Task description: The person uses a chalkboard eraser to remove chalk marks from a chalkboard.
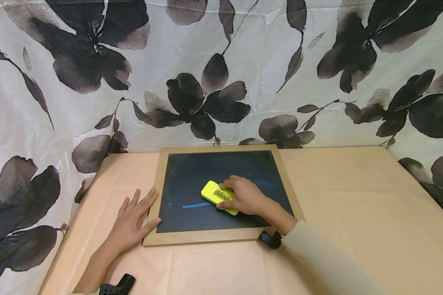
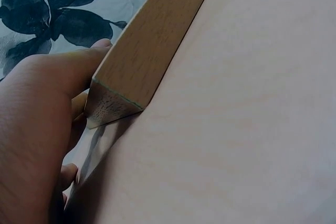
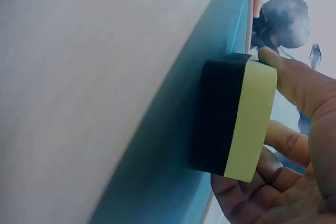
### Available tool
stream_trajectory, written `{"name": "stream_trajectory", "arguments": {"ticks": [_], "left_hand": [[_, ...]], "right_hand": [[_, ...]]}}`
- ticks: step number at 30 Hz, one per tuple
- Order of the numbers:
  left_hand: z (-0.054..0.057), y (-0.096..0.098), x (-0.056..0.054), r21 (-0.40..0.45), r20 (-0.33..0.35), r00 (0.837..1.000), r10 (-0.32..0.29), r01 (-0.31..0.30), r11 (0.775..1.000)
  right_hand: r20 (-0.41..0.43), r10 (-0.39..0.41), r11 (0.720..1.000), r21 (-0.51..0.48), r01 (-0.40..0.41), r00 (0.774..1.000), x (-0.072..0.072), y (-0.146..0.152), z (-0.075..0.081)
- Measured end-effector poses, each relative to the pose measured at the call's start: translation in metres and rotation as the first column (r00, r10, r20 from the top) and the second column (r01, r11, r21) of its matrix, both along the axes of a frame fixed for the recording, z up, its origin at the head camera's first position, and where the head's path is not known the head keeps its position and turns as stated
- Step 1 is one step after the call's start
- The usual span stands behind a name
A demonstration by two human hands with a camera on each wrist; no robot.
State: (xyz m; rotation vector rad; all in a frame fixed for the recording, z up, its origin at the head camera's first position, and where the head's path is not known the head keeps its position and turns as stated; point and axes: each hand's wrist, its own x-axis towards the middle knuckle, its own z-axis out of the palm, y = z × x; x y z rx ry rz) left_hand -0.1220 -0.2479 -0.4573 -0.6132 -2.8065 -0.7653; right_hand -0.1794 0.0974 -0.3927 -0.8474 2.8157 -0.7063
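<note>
One yellow magnetic eraser (image 1: 218,195), pinched by the right hand (image 1: 248,197), is on the wood-framed blackboard (image 1: 192,170); the left hand (image 1: 134,224), fingers spread, touches its left edge.

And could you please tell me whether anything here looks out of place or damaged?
Nothing stands out as spilled or damaged. At most, the chalkboard carries a blue line left of the yellow eraser and a fainter blue smudge farther right, which seem ordinary.
</note>
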Motion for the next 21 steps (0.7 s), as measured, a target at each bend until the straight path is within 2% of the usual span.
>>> {"name": "stream_trajectory", "arguments": {"ticks": [8, 16, 21], "left_hand": [[0.000, -0.004, 0.001, -0.004, 0.002, 1.000, 0.009, -0.009, 1.000], [-0.003, -0.005, 0.002, -0.006, 0.000, 1.000, 0.012, -0.012, 1.000], [-0.001, -0.002, 0.000, -0.017, 0.006, 1.000, 0.003, -0.003, 1.000]], "right_hand": [[0.003, 0.043, 0.998, 0.054, -0.043, 0.999, -0.004, -0.038, 0.002], [-0.015, 0.120, 0.991, 0.055, -0.119, 0.993, -0.007, -0.070, 0.001], [-0.019, 0.130, 0.990, 0.056, -0.129, 0.991, -0.009, -0.081, 0.001]]}}
